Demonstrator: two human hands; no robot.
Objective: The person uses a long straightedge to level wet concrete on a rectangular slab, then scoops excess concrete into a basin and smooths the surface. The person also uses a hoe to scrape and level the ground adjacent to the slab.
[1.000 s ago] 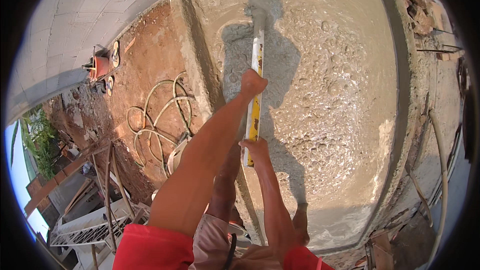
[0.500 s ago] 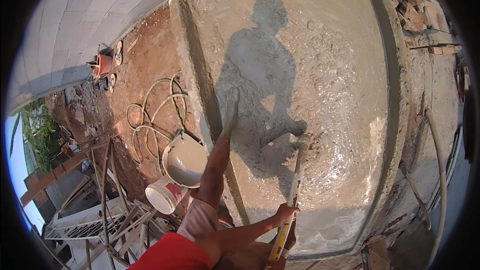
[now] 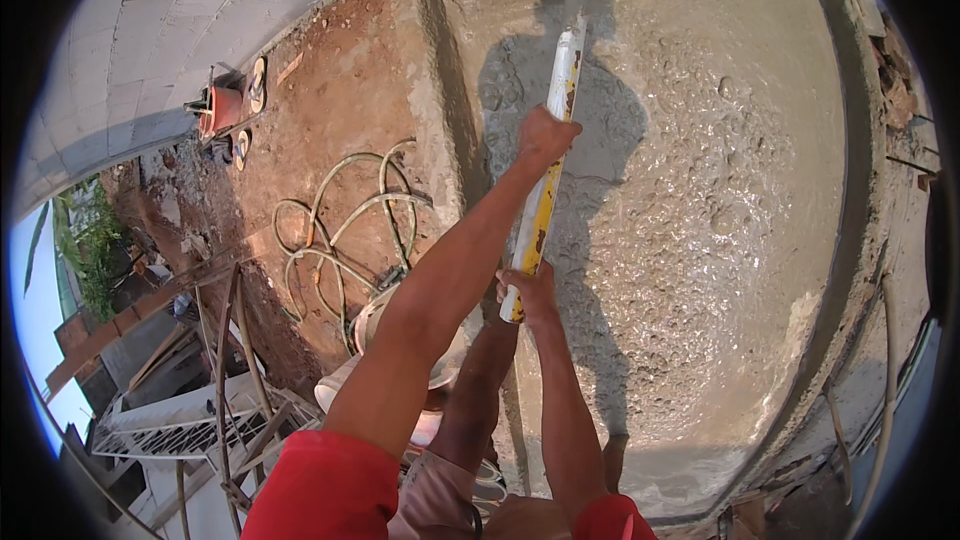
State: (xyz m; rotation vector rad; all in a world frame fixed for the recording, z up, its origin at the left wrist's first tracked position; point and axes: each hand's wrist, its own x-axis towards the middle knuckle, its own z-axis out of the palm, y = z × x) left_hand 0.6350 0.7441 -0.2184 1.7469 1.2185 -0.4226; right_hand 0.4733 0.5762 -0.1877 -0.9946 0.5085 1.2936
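My left hand (image 3: pixel 546 136) is wrapped around the upper part of a long pole (image 3: pixel 541 202) with worn white and yellow paint. My right hand (image 3: pixel 530 288) grips the same pole close to its near end. At its far end the pole is coated grey and meets the wet cement mix (image 3: pixel 700 240) near the top of the walled basin; whatever head it has cannot be made out. My shadow falls across the lumpy, shiny mix. One bare leg (image 3: pixel 487 380) shows between my arms, its foot hidden.
A rough low wall (image 3: pixel 435 90) bounds the mix on the left. Beyond it a looped hose (image 3: pixel 335 230) lies on reddish soil, near a partly hidden bucket (image 3: pixel 372 324). A red pot (image 3: pixel 222 112) and sandals (image 3: pixel 258 85) sit by the pale wall. Timber poles (image 3: pixel 222 380) stand lower left.
The pole has swung up and away from me, its far end moving from mid-basin to the top. Both hands have risen with it. My left arm now hides most of the bucket.
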